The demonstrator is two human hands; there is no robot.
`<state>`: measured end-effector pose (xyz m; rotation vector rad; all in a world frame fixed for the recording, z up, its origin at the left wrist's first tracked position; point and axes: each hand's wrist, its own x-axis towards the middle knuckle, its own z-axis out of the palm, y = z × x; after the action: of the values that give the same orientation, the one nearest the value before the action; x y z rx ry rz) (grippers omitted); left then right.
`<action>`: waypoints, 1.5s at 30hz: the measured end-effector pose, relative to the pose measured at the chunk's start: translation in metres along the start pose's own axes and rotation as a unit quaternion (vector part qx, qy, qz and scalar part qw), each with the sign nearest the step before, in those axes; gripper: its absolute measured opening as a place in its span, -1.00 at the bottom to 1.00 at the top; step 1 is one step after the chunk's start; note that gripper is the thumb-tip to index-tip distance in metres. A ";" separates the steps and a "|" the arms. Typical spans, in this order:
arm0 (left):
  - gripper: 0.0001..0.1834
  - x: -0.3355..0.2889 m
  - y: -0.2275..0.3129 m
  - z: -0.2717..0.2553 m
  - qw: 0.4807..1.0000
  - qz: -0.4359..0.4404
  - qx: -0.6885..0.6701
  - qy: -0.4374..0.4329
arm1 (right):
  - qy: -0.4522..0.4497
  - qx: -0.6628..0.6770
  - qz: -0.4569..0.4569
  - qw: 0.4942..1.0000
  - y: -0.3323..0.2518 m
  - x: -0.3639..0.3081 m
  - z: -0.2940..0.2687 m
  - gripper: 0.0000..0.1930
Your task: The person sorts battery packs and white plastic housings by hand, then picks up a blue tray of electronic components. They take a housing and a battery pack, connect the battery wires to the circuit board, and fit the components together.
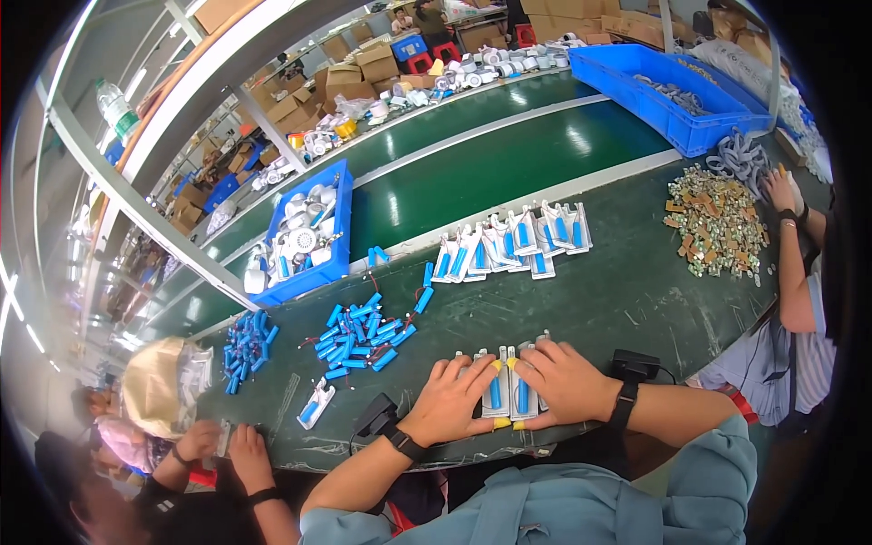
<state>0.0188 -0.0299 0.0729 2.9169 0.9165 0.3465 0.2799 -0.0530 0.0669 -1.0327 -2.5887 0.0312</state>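
On the dark green bench right before me, several white plastic housings stand side by side, with blue cylindrical battery cells showing in them. From the left, my left hand presses on the row, its thumb near the front end. My right hand holds the opposite side in the same way, so the housings are squeezed between both hands. Yellow covers sit on some of my fingertips. My fingers hide part of the outer housings. Another housing with a blue cell lies apart to the left.
Loose blue cells with wires lie in piles at left. Filled housings are grouped beyond my hands. Blue bins edge the green conveyor. Small circuit boards are heaped at right. Co-workers' hands are on both sides.
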 end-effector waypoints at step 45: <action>-0.05 -0.006 0.006 -0.004 0.998 -0.029 -0.028 0.043 | 0.178 0.012 0.059 0.982 0.131 0.053 -0.033 -0.40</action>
<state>0.0165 -0.0379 0.0760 2.8374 0.9850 0.4904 0.3413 0.0751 0.0948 -1.0722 -2.2007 -0.0862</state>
